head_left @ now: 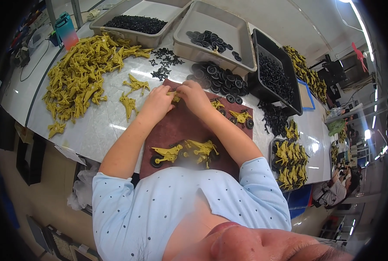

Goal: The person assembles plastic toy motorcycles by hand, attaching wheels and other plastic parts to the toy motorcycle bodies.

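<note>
Hands, both, meeting at the far edge of a dark red mat (pixel 176 126), at twelve o'clock from the person's chest.

Item 1. Left hand (pixel 158 103): fingers curled narrow, tips pressed to a small yellow plastic part (pixel 174 96).

Item 2. Right hand (pixel 194 96): likewise curled, pinching the same part from the three o'clock side. The part sits between the two sets of fingertips, mostly hidden; its long axis cannot be told. Neither hand is nearer; both touch it.

Item 3. Finished yellow toy motorcycles (pixel 185 152) with black wheels, lying on the mat at six o'clock from the hands, long axes running roughly nine to three. Two more (pixel 239 116) at four o'clock, just beside the right forearm.

Item 4. Loose black wheels (pixel 222 78), heaped at one o'clock from the right hand, near; the right hand is the closer one.

Item 5. Large pile of yellow frames (pixel 83 71), at nine to ten o'clock, well apart from the left hand; two stray frames (pixel 131 95) lie nearer.

Item 6. Small black star-shaped pieces (pixel 163 63), at twelve o'clock.

Item 7. Grey trays (pixel 241 41) and a black bin (pixel 285 58) of black parts, beyond the wheels.
</note>
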`<state>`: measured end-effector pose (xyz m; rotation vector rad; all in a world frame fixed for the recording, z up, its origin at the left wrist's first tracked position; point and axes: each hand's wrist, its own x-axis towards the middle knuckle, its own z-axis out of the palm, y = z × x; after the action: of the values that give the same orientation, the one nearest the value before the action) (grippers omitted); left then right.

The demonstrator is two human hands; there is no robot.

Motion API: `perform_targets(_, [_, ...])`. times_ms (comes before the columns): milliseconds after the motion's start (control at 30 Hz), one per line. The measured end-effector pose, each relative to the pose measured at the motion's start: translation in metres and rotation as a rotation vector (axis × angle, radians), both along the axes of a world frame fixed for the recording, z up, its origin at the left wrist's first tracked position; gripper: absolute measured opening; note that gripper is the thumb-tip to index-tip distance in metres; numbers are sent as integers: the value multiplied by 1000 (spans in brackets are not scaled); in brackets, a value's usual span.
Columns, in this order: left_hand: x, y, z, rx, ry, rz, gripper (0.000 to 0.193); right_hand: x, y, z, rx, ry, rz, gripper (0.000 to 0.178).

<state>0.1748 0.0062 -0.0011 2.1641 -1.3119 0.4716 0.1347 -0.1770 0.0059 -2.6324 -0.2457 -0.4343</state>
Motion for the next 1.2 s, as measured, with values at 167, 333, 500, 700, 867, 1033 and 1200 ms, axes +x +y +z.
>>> perform_targets(167, [0, -9, -17, 42, -149, 137, 20, -23, 4, 8, -312, -158, 203, 38])
perform_targets(333, [10, -9, -21, 43, 4, 117, 17, -12, 8, 10, -324, -101, 188, 40])
perform_targets(500, [15, -7, -15, 53, 146, 74, 19, 7, 2, 9, -327, -253, 202, 24])
perform_targets(700, [19, -6, -22, -28, 86, 90, 18, 12, 3, 10, -413, -216, 206, 25])
perform_targets(867, [28, -4, -19, -25, 75, 81, 12, 16, 6, 12, -458, -211, 190, 24])
perform_targets(1033, [33, -2, -13, -43, 135, 48, 10, 22, 6, 17, -489, -245, 179, 11])
perform_targets(1200, [27, 6, 1, -178, 182, -16, 16, 4, 11, 46, -94, -296, 113, 37])
